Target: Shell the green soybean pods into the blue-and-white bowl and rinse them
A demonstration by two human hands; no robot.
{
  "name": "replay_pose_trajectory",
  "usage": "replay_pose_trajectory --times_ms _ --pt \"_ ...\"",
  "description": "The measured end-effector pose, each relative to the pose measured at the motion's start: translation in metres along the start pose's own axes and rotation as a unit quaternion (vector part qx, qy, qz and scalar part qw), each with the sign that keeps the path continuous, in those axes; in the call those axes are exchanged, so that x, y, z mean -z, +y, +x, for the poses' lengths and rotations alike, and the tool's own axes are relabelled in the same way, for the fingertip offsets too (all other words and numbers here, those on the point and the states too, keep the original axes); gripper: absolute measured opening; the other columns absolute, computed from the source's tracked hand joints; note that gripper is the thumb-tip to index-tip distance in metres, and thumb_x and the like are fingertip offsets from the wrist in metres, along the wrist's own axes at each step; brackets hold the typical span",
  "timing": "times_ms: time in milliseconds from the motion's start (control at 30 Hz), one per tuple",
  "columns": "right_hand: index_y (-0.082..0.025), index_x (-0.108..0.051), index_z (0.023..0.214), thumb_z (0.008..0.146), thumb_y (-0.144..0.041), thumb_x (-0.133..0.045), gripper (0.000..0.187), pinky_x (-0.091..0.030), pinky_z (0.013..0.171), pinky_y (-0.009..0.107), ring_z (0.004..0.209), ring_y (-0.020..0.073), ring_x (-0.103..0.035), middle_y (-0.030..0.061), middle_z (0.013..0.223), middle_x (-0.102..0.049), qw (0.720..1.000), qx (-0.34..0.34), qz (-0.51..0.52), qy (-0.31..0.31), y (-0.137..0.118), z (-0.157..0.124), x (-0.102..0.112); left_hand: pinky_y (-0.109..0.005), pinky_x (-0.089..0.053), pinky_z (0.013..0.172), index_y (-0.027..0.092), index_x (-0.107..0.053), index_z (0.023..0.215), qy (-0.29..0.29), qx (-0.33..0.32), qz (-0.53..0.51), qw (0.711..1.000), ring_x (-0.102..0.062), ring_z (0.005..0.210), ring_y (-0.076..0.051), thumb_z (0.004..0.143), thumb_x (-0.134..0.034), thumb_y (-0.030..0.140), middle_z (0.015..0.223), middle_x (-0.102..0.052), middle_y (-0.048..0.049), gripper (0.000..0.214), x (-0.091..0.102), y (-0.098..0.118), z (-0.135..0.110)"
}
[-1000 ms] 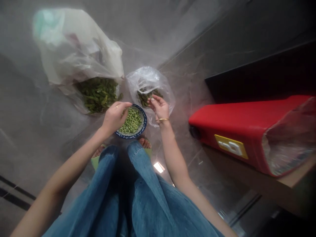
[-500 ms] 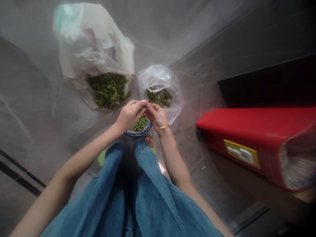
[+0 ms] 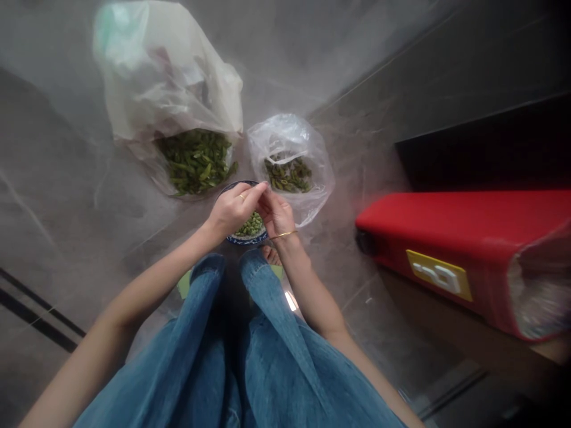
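My left hand (image 3: pixel 232 209), with a ring on one finger, is closed in a pinch, and its fingertips meet those of my right hand (image 3: pixel 279 217). That hand, too, has its fingers pressed together, below a thin gold bangle. Whatever they hold is too small and hidden to make out. Under both hands stands a blue-and-white bowl (image 3: pixel 247 240) with shelled green beans (image 3: pixel 252 224) in it, partly covered by my fingers. Just beyond my right hand, a clear plastic bag (image 3: pixel 322 169) lies open around brownish-green pods (image 3: pixel 288 174).
A large whitish plastic bag (image 3: pixel 173 83) at the upper left spills green bean pods (image 3: pixel 196 161) from its mouth. On the right is a red bin (image 3: pixel 446 223) with a yellow label and a plastic liner. My denim-covered knees (image 3: pixel 263 273) are close below the bowl.
My right hand has shifted slightly left and turned inward against the left hand, covering more of the bowl's right side. My left hand has dipped a little.
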State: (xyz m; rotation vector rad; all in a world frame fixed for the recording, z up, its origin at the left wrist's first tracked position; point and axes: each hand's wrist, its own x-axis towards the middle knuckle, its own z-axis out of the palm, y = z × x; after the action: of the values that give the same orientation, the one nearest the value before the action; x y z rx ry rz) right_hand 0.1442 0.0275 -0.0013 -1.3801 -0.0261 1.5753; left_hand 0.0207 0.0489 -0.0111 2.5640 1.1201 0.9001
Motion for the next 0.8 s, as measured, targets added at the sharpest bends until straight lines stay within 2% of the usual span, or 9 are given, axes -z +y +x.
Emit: replay_pose_trajectory --times_ms 133,300,433,533,667,800 --pt "-0.024 -0.066 0.064 0.068 -0.027 -0.076 0.011 -0.058 0.077 0.025 0.068 0.0108 -0.064 -0.0047 0.068 -0.069 0.999 0.029 -0.037 0.006 0.004 0.004 0.008 -0.027 -0.053 0.07 0.014 -0.059 0.118 -0.021 0.009 -0.01 1.0 -0.062 0.081 -0.017 0.097 -0.039 0.015 0.077 -0.064 -0.0052 0.029 0.002 0.002 -0.001" --pt "-0.021 -0.069 0.066 0.059 -0.042 -0.082 0.025 -0.058 0.08 0.031 0.076 0.0149 -0.067 -0.0015 0.071 -0.071 0.994 0.066 -0.082 -0.001 0.011 0.004 0.013 -0.027 -0.052 0.069 0.014 -0.059 0.104 -0.057 0.064 -0.046 0.995 -0.06 0.078 -0.017 0.096 -0.039 0.016 0.078 -0.065 -0.0057 0.021 0.006 0.008 0.0" --pt "-0.022 -0.072 0.071 0.055 -0.047 -0.083 0.032 -0.058 0.078 0.031 0.075 0.0155 -0.068 -0.0008 0.074 -0.073 0.989 0.092 -0.116 -0.009 0.009 -0.002 0.012 -0.025 -0.051 0.071 0.017 -0.054 0.095 -0.061 0.127 -0.092 0.986 -0.061 0.079 -0.015 0.088 -0.047 0.013 0.081 -0.065 -0.0033 0.01 0.014 0.009 0.005" --pt "-0.023 -0.073 0.073 0.056 -0.047 -0.083 0.031 -0.058 0.079 0.032 0.078 0.0158 -0.069 -0.0008 0.075 -0.073 0.986 0.097 -0.131 -0.037 0.005 -0.004 0.012 -0.021 -0.05 0.064 0.018 -0.05 0.098 -0.064 0.208 -0.166 0.962 -0.062 0.068 -0.011 0.08 -0.055 0.011 0.074 -0.063 0.0021 0.02 0.022 0.009 0.01" --pt "-0.023 -0.074 0.073 0.057 -0.042 -0.084 0.027 -0.058 0.081 0.034 0.081 0.0169 -0.069 -0.0007 0.076 -0.074 0.982 0.097 -0.149 -0.067 -0.001 -0.005 0.012 -0.018 -0.05 0.057 0.02 -0.048 0.099 -0.072 0.308 -0.28 0.906 -0.064 0.059 -0.009 0.076 -0.058 0.01 0.069 -0.064 0.0054 0.027 0.026 0.004 0.012" --pt "-0.023 -0.074 0.074 0.056 -0.037 -0.085 0.025 -0.059 0.081 0.035 0.077 0.0158 -0.069 -0.0005 0.078 -0.075 0.979 0.1 -0.155 -0.089 -0.004 -0.006 0.011 -0.017 -0.05 0.049 0.02 -0.045 0.097 -0.06 0.35 -0.336 0.872 -0.064 0.054 -0.01 0.078 -0.057 0.011 0.063 -0.063 0.0057 0.024 0.018 -0.007 0.003"
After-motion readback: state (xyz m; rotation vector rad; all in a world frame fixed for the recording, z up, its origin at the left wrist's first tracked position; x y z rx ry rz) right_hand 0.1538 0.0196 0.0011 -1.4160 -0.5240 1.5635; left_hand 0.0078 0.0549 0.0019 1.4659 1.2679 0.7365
